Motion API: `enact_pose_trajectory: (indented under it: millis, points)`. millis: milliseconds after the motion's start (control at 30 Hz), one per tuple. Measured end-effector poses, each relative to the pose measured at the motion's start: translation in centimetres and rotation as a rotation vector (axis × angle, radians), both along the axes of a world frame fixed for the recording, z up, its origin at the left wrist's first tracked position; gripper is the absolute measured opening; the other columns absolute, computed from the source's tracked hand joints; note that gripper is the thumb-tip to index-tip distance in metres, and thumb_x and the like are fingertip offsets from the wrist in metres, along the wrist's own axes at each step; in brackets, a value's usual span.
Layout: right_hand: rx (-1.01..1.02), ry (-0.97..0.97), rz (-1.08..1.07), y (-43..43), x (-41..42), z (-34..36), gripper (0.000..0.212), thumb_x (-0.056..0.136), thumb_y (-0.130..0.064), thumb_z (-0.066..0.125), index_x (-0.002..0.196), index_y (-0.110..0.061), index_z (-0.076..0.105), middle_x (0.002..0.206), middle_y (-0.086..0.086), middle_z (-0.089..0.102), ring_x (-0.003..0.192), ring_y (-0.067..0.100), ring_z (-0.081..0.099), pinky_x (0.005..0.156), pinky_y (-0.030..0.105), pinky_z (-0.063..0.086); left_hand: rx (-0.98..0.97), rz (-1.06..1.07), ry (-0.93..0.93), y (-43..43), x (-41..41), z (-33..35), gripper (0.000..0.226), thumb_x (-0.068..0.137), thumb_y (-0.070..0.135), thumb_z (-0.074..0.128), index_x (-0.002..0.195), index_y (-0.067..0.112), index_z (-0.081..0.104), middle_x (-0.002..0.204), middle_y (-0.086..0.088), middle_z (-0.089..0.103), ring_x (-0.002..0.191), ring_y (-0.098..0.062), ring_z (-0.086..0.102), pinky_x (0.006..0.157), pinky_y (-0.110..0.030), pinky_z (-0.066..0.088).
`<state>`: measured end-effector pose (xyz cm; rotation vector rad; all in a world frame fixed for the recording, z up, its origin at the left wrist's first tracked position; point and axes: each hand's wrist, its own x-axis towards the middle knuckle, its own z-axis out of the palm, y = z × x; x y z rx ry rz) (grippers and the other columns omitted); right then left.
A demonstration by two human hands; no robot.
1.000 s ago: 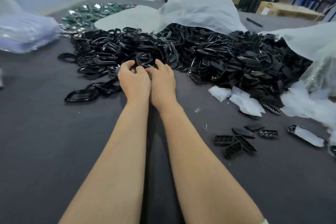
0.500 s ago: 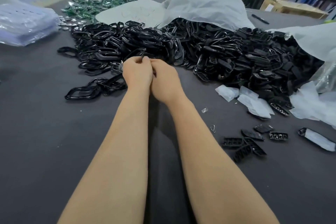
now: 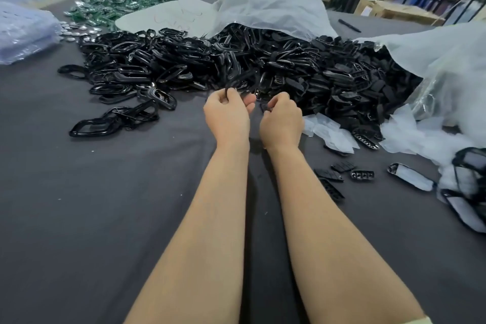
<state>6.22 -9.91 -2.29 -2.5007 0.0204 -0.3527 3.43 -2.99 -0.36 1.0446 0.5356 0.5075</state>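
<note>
Left hand [image 3: 226,114], right hand [image 3: 282,121] now apart, each grip tight on a black part [image 3: 263,107]

A bench [image 3: 79,218] covered in dark grey cloth is shown, with a heap of black plastic frames [image 3: 263,66] spread across its far half. A white plastic sheet [image 3: 263,0] is draped over the heap's back. Green pieces [image 3: 110,5] are scattered behind the heap's left end, and a clear-wrapped bundle [image 3: 23,31] is set further left. Crumpled wrappers [image 3: 328,131] and small black grilles [image 3: 339,179] are laid by its right front.
</note>
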Motion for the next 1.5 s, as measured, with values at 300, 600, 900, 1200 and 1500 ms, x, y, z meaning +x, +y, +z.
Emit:
enact_pose_trajectory:
  millis: [300, 600, 900, 1200, 1500]
  points:
    - [0.965, 0.092, 0.041, -7.5, -3.1, 2.3, 0.009, 0.091, -0.001, 0.058, 0.087, -0.009, 0.059, 0.076, 0.004, 0.061, 0.054, 0.003, 0.063, 0.058, 0.016, 0.053, 0.055, -0.104, -0.010, -4.4, -2.3, -1.2, 0.010, 0.101, 0.007, 0.040, 0.104, 0.013, 0.049, 0.087, -0.008, 0.067, 0.067, -0.006, 0.068, 0.061, -0.018, 0.054]
    - [0.985, 0.097, 0.093, -8.5, -4.0, 1.1, 0.019, 0.091, 0.001, 0.057, 0.082, -0.014, 0.062, 0.077, 0.004, 0.064, 0.061, 0.004, 0.065, 0.060, 0.013, 0.052, 0.355, -0.275, 0.016, -4.7, -2.3, -2.0, 0.013, 0.100, 0.008, 0.046, 0.109, 0.010, 0.054, 0.084, -0.001, 0.067, 0.066, -0.006, 0.068, 0.065, -0.018, 0.056]
    - [0.872, 0.014, 0.109, -8.1, -3.8, 0.6, 0.020, 0.092, -0.001, 0.057, 0.081, -0.017, 0.060, 0.078, 0.002, 0.063, 0.060, 0.005, 0.064, 0.061, 0.017, 0.053, 0.298, -0.280, -0.020, -4.4, -2.2, -2.2, 0.021, 0.099, 0.010, 0.048, 0.117, 0.007, 0.059, 0.087, 0.000, 0.067, 0.070, -0.010, 0.067, 0.069, -0.021, 0.057]
    - [0.525, -0.027, 0.141, -7.6, -4.1, 0.4, 0.019, 0.085, -0.010, 0.064, 0.082, -0.021, 0.049, 0.077, -0.001, 0.058, 0.076, 0.020, 0.063, 0.070, 0.025, 0.051, 0.280, -0.267, -0.028, -4.5, -2.3, -2.0, 0.016, 0.098, 0.008, 0.050, 0.112, 0.011, 0.056, 0.100, -0.010, 0.068, 0.067, -0.004, 0.065, 0.066, -0.015, 0.054]
    - [0.754, -0.067, 0.080, -8.2, -4.1, 0.9, 0.030, 0.088, -0.006, 0.056, 0.109, -0.028, 0.060, 0.085, 0.001, 0.063, 0.077, 0.014, 0.060, 0.071, 0.028, 0.050, 0.256, -0.266, -0.020, -4.6, -2.1, -2.0, 0.024, 0.098, 0.003, 0.046, 0.120, 0.008, 0.054, 0.089, 0.000, 0.069, 0.069, -0.003, 0.066, 0.069, -0.017, 0.055]
